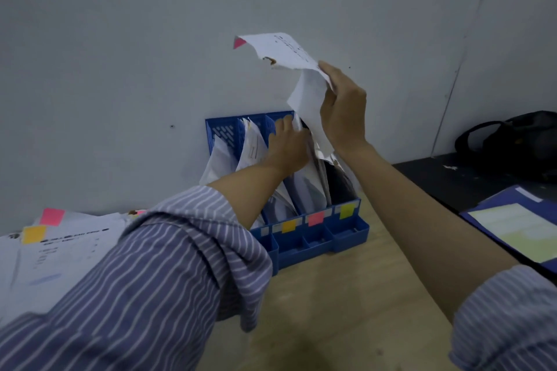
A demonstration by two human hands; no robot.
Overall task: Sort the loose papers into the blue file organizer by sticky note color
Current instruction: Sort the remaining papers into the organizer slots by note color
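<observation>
The blue file organizer (349,229) stands against the wall, its slots holding papers and its front marked with orange (288,226), pink (316,218) and yellow-green (347,211) sticky notes. My right hand (342,111) grips a crumpled white paper (286,50) with a pink sticky note (239,43) at its far corner, held above the organizer. My left hand (287,144) reaches into the organizer, its fingers pressing against the filed papers near the pink slot. A stack of loose papers (66,247) with pink and orange notes lies at the left.
A blue folder (482,208) with pale sheets lies at the right on the wooden desk (346,295). A black bag (512,141) sits on a dark surface at the far right. The grey wall is right behind the organizer.
</observation>
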